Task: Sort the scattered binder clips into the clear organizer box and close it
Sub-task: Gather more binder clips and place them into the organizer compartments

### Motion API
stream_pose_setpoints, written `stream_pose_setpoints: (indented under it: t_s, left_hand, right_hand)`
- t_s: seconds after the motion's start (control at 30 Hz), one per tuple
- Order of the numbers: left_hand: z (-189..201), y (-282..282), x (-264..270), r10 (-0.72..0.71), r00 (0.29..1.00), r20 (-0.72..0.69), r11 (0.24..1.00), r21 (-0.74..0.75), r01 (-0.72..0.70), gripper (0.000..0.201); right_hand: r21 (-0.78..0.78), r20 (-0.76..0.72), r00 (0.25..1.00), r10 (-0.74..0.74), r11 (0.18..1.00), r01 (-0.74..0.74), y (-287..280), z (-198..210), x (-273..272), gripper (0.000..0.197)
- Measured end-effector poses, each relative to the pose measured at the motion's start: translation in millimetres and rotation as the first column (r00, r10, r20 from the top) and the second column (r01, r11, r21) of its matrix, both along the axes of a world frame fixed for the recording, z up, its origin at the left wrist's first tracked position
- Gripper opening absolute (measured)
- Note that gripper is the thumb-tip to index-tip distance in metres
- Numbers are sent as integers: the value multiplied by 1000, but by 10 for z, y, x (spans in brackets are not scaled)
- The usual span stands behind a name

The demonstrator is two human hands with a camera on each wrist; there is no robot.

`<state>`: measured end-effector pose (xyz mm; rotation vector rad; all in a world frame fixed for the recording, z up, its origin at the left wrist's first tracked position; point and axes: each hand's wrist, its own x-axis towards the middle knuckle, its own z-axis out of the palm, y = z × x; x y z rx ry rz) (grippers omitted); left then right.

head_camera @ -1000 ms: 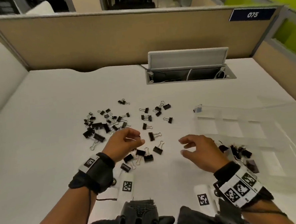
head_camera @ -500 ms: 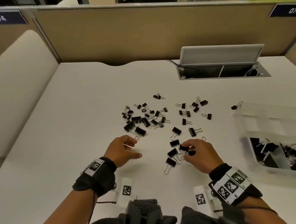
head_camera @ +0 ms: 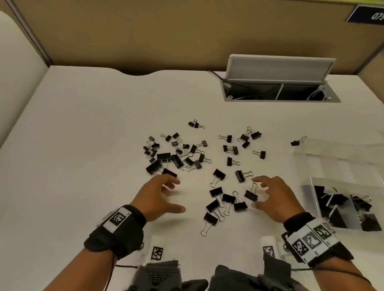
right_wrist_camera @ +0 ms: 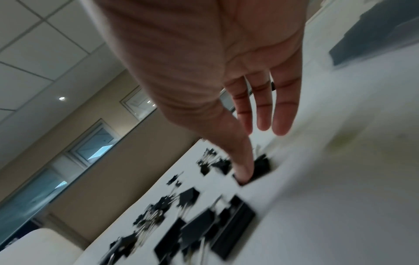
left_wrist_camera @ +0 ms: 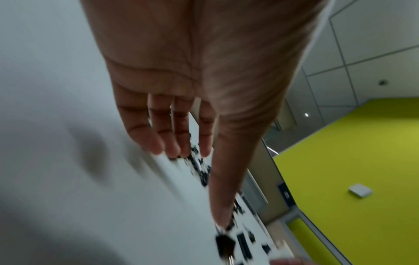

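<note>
Many black binder clips (head_camera: 171,157) lie scattered on the white desk (head_camera: 74,152), the larger ones nearest me (head_camera: 228,201). The clear organizer box (head_camera: 345,169) stands open at the right, with several clips in its near compartment (head_camera: 338,204). My left hand (head_camera: 179,195) hovers open, fingers spread, just short of a large clip (head_camera: 169,172). My right hand (head_camera: 255,193) is open too, thumb and fingers either side of a clip (head_camera: 250,194), not gripping it. The wrist views show straight fingers on the left hand (left_wrist_camera: 197,184) and the right hand (right_wrist_camera: 254,152), above blurred clips (right_wrist_camera: 233,215).
An open cable hatch (head_camera: 280,92) with a raised lid sits in the desk at the back right. Tan partition walls (head_camera: 157,35) close off the far side. One clip (head_camera: 295,142) lies at the box's far left corner. Two white tags (head_camera: 157,248) lie near my body.
My right hand came from beside the box to the near clips, curled over them, and now has its fingers spread. My left hand has uncurled and reached forward.
</note>
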<state>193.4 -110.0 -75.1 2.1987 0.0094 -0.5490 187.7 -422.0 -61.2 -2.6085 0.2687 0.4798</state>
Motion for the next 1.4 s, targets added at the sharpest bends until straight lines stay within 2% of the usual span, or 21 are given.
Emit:
stream_pose_setpoints:
  t_s: [0.1,0.17,0.33,0.43,0.57,0.7,0.8,0.97,1.13,1.23,1.4]
  left_hand:
    - [-67,-293,-33,-198,980,-31,978,56,199,80]
    - [-119,-469,-29,-265,964,-26,962,68,266,90]
    - [-130,-793,-6,-348,937,-38,922,165,349,113]
    - [-137,-867,8,-348,937,-27,910,229,345,115]
    - [-171,-913,29,-290,957,-17,940,181,288,106]
    - [-199,-976,-1,-195,981,14,973,129,192,87]
    - [-232,-975,-11,-156,987,33,984,98,152,69]
    - [-250,-971,-66,-114,989,92,993,39,111,64]
    - [-257,-951,-76,-88,985,147,996,1,88,45]
    - [-254,-910,-92,-28,994,109,993,-108,40,42]
    - [-225,-832,-85,45,994,97,961,-274,-16,38]
  right_hand:
    - [5,-132,991,14,1000,-13,-130,-18,1,84]
    - [16,-157,987,44,999,-42,-120,-50,-24,89]
    - [51,-128,985,113,993,-108,110,-124,-70,95]
    - [47,-110,979,172,985,-167,321,-147,-82,102]
    - [27,-81,968,238,971,-237,552,-174,-115,108]
    - [50,-50,966,254,967,-252,722,-221,-135,93]
    - [111,-35,976,214,972,-209,762,-247,-135,81]
    - [220,-2,977,214,953,-208,737,-240,-128,73]
    - [310,33,971,237,921,-235,720,-248,-122,58]
    - [380,41,976,215,900,-215,714,-199,-128,53]
    - [581,25,993,117,807,-110,733,-113,-175,47]
